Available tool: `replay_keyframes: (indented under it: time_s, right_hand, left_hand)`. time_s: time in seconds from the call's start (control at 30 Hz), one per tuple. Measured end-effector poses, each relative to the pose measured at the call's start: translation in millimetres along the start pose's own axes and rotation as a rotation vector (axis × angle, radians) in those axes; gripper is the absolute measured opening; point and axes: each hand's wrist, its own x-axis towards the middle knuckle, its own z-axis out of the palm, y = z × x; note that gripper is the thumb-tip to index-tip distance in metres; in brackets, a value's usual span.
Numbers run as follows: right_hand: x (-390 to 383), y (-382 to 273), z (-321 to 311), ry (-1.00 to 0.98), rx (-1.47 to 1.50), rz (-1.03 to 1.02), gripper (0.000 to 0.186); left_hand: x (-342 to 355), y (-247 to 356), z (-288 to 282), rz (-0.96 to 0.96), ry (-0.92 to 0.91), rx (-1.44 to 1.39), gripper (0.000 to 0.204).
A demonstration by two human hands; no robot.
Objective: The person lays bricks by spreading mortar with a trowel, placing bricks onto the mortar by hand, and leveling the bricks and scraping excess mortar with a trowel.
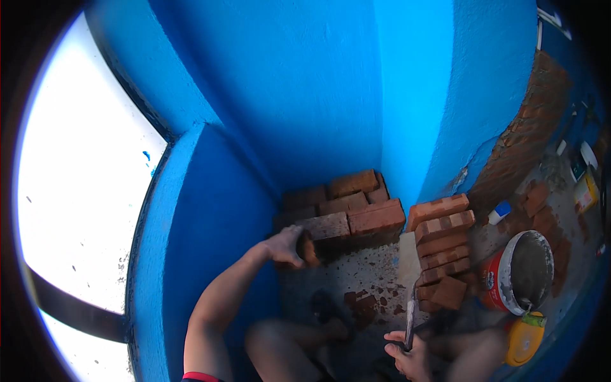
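Observation:
At the left end of a low brick course, my left hand (284, 247) is closed round a brick (310, 249), thumb toward me and fingers over its far side. That brick's end is near the blue side wall, and my hand hides part of it. The stacked red bricks (375, 216) fill the corner beyond it. Lower right, my right hand (410, 358) grips the handle of a trowel (410, 318), which points away from me. Its pale flat blade lies beside a pile of loose bricks (443, 245).
Blue walls (305, 83) close in the far and left sides, with a bright window (83, 165) at left. A red and white bucket (499, 280) of grey mix stands right, near a yellow container (525, 337). Brick fragments (363, 309) litter the floor between my legs and the course.

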Motion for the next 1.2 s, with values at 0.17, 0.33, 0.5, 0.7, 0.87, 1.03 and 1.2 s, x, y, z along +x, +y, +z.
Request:
replay_keyframes:
  time_s: [0.17, 0.33, 0.5, 0.7, 0.87, 1.03, 1.2]
  right_hand:
    - [18.0, 11.5, -2.7, -0.125, -0.160, 0.216, 0.039]
    - [38.6, 1.1, 15.4, -0.158, -0.307, 0.311, 0.040]
    - [56.7, -3.2, 21.1, -0.208, -0.445, 0.353, 0.040]
    - [71.2, -6.0, 32.9, -0.249, -0.514, 0.396, 0.037]
    - [85.1, -0.1, 43.5, -0.274, -0.574, 0.488, 0.041]
    - [108.5, 10.4, 61.9, -0.264, -0.591, 0.261, 0.033]
    - [142.6, -17.4, 103.9, -0.379, -0.649, 0.283, 0.039]
  left_hand:
    - [41.4, -85.3, 9.6, -0.267, 0.004, 0.174, 0.119]
    - [78.5, -153.9, 52.2, -0.285, 0.047, 0.162, 0.120]
    - [96.3, -170.7, 75.9, -0.293, 0.051, 0.134, 0.119]
    - [100.2, -174.3, 83.3, -0.324, 0.029, 0.103, 0.116]
    - [97.8, -166.9, 82.0, -0.351, 0.030, 0.081, 0.116]
    - [95.6, -165.2, 79.2, -0.349, 0.003, 0.053, 0.118]
    - [83.0, -162.2, 80.4, -0.384, 0.085, -0.071, 0.115]
